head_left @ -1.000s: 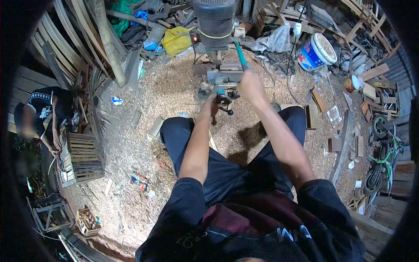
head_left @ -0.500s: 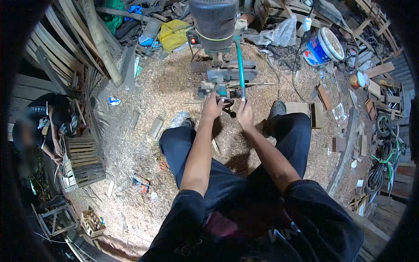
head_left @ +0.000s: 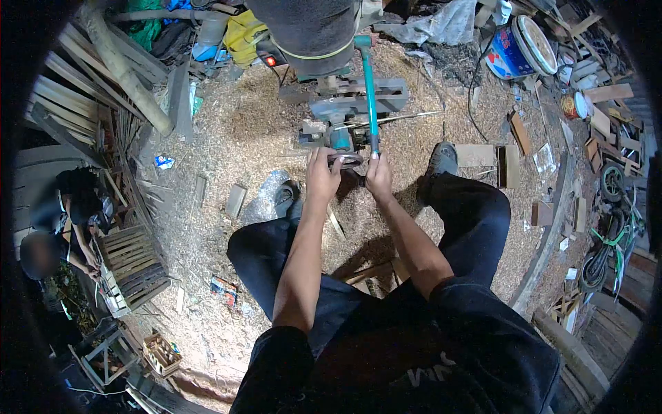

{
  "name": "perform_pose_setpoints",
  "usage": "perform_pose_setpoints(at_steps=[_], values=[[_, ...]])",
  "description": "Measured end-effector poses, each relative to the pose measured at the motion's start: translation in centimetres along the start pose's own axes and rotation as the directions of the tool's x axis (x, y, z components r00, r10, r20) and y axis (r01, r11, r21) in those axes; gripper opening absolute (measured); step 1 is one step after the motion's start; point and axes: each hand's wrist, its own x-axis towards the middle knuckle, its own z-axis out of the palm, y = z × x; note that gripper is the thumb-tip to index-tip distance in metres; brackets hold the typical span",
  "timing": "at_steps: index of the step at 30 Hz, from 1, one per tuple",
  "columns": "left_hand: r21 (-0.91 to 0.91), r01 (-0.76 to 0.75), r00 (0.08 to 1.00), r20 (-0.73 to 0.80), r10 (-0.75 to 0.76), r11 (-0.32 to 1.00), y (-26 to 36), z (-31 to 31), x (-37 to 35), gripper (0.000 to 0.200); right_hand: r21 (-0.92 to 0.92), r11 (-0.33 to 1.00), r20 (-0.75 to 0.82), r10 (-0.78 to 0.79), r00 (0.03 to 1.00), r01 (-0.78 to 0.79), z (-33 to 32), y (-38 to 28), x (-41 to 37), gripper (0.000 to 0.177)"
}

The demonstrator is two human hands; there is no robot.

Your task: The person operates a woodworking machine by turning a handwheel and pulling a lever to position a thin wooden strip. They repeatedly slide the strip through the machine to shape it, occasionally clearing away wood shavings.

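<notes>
In front of me stands a dark, drum-bodied machine (head_left: 307, 31) with a green lever (head_left: 370, 96) hanging down from its right side. My right hand (head_left: 378, 178) is closed round the lower end of that lever. My left hand (head_left: 322, 178) grips the left rim of a dark handwheel (head_left: 350, 160), thumb on top. Just beyond the wheel is a metal vise-like slide (head_left: 338, 138) with a green part. A thin wooden strip (head_left: 407, 119) sticks out to the right of it. Whatever lies under the machine's head is partly hidden.
Wood shavings (head_left: 241, 138) cover the floor. A blue-and-white bucket (head_left: 510, 55) stands at the upper right, near a power cable (head_left: 472, 100). Wood offcuts (head_left: 235, 201) lie about. At the left, another person (head_left: 76, 221) works beside a slatted wooden crate (head_left: 131, 259).
The view has shifted, so the machine sits slightly higher and more to the left. My left hand now holds the wheel's left rim, and my knees are wider apart. My right hand stays on the lever.
</notes>
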Motion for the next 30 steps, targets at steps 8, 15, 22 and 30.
perform_pose_setpoints(at_steps=[8, 15, 22, 30], values=[[-0.026, -0.042, 0.996, -0.084, 0.040, 0.999, 0.3, 0.0, -0.7, 0.021, -0.066, 0.993, -0.080, -0.104, 0.991, 0.099, -0.1, -0.8, -0.7, 0.031], [-0.051, 0.007, 1.000, -0.022, -0.009, 0.999, 0.6, 0.0, -2.0, 0.037, -0.067, 0.910, -0.155, -0.415, 0.896, 0.410, -7.7, -13.2, -4.2, 0.029], [-0.159, -0.188, 0.981, 0.028, 0.194, 0.969, -2.7, 1.5, -2.9, 0.052, -0.064, 0.863, 0.068, -0.498, 0.865, 0.501, -17.4, -31.8, 0.2, 0.017], [0.017, -0.115, 0.970, 0.216, 0.108, 0.993, -2.8, 0.0, -3.3, 0.068, 0.172, 0.438, -0.301, -0.829, 0.471, 0.882, -18.3, -39.6, 14.2, 0.045]])
